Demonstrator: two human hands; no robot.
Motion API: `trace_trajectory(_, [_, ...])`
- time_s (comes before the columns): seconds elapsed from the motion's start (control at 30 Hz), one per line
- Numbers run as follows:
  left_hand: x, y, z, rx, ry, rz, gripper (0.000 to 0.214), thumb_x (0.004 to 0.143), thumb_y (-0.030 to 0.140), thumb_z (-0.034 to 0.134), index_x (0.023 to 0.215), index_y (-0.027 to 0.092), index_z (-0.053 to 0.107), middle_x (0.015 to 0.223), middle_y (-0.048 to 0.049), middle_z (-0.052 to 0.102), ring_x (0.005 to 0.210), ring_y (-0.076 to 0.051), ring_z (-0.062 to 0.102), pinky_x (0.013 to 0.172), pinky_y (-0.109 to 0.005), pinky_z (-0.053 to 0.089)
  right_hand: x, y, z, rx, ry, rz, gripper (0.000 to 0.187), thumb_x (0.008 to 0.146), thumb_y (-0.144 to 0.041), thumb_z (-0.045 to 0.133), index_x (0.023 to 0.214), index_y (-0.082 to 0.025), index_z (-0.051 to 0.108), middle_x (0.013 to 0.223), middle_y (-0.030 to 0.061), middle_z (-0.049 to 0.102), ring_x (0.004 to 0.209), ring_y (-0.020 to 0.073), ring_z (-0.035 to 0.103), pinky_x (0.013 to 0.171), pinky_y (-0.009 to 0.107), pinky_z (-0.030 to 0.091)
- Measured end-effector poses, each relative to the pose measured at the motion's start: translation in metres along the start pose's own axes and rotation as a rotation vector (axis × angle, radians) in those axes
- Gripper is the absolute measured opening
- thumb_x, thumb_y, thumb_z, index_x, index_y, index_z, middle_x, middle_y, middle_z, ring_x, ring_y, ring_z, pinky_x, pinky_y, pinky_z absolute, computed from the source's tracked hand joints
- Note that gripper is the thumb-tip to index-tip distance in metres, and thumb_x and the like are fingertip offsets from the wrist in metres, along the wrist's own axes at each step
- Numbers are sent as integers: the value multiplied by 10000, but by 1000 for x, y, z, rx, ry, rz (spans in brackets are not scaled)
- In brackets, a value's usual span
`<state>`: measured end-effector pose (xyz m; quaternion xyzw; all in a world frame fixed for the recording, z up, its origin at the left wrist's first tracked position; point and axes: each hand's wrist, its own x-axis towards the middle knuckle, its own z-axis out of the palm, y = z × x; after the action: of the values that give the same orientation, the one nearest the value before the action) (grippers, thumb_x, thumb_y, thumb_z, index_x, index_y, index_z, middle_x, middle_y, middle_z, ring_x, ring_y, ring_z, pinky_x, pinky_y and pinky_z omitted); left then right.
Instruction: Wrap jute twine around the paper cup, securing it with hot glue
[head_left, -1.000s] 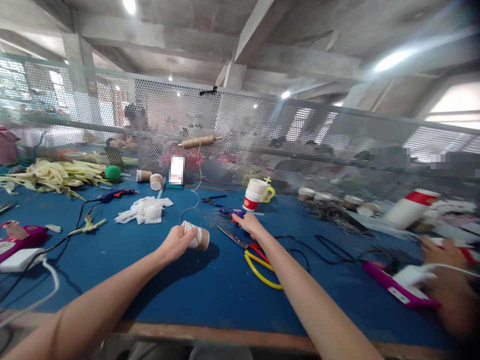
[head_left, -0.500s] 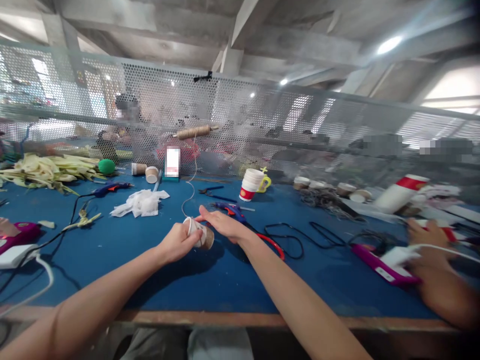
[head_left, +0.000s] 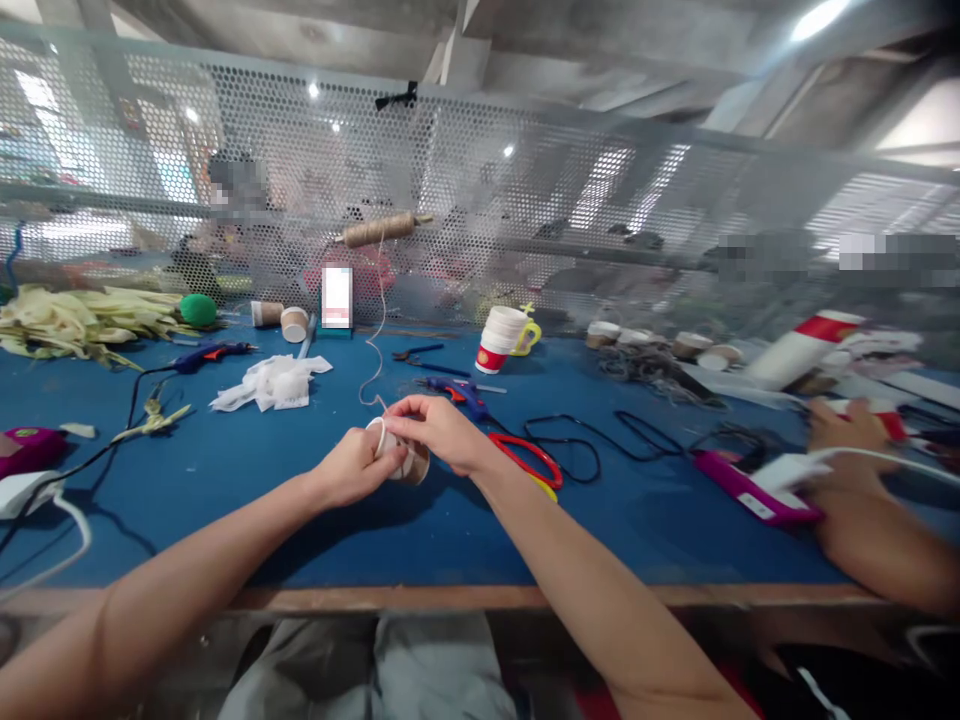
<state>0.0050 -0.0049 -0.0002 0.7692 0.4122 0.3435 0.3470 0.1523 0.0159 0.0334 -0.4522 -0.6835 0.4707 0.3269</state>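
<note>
My left hand (head_left: 349,468) is closed around a paper cup (head_left: 416,466) partly covered with brown twine. The cup lies tilted on its side, its pale rim toward the left. My right hand (head_left: 442,432) is bent over the cup, thumb and fingers pinched at the rim where the twine (head_left: 373,345) comes in. That strand runs up to a wound spool (head_left: 380,231) hung on the mesh screen. Behind my right hand lies a blue glue gun (head_left: 466,397), and scissors with red handles (head_left: 529,456) rest beside my right forearm.
Stacked paper cups (head_left: 495,340) stand mid-table near pliers (head_left: 420,360). White crumpled tissue (head_left: 274,382), another glue gun (head_left: 214,355) and husks (head_left: 82,325) lie left. A purple power strip (head_left: 754,492), black cords and a co-worker's hand (head_left: 847,435) are at right. Perforated mesh (head_left: 480,190) closes the back.
My right hand's outstretched fingers have drawn in to a pinch at the cup's rim, and the twine now meets them. The left hand keeps holding the cup. The view has tipped down.
</note>
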Motion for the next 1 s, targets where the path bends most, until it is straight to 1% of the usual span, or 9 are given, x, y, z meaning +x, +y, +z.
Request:
trace_trajectory(0.1, [3,-4,-2,-174,-33,-111,406,750,480,422,625,114,545,525,18,439,494,-82,347,464,-206,267,-2,-5,-5,17,73,-76,207,685,-344,606,737,-148,569,661,-10,558,595,90,486,595,231,390])
trace_trajectory(0.13, [4,-4,-4,-240,-18,-156,422,736,501,426,611,113,534,501,28,410,473,-73,319,447,-205,245,-3,-6,-7,26,106,-103,214,679,-349,613,730,-147,568,679,-7,560,625,94,492,631,238,393])
trace_trajectory(0.23, [7,-1,-7,-405,2,-237,409,694,511,467,608,114,519,486,40,388,453,-61,296,433,-202,218,-5,-8,-13,54,176,-145,216,668,-352,625,714,-150,564,712,-3,568,672,103,500,705,258,390])
trace_trajectory(0.33, [7,2,-8,-459,22,-273,386,671,497,491,580,122,502,474,46,377,445,-55,287,431,-201,207,-5,-6,-15,73,185,-146,206,670,-349,623,710,-157,562,708,-2,572,672,107,503,717,271,392])
trace_trajectory(0.43, [7,3,-7,-458,23,-282,379,658,495,502,574,125,496,478,47,379,447,-55,290,436,-201,204,-4,-4,-14,71,193,-143,209,661,-348,631,710,-157,563,701,-1,570,663,109,501,713,277,395])
trace_trajectory(0.63, [6,0,-4,-496,4,-271,422,638,522,514,645,103,565,518,32,438,476,-63,330,468,-198,239,-1,-1,-13,60,203,-127,203,657,-343,621,702,-154,561,691,-5,560,651,105,491,697,267,389])
trace_trajectory(0.83, [5,-1,-4,-533,4,-231,424,646,505,535,665,85,592,536,15,467,492,-67,357,477,-194,265,0,0,-13,49,195,-96,201,661,-337,613,697,-145,563,670,-10,548,633,101,480,682,265,378])
trace_trajectory(1.0, [3,0,-4,-521,10,-180,428,663,503,535,684,79,591,560,7,474,525,-73,365,502,-193,286,-1,1,-12,82,180,-67,224,625,-340,645,696,-141,573,655,-12,549,628,102,478,668,263,372])
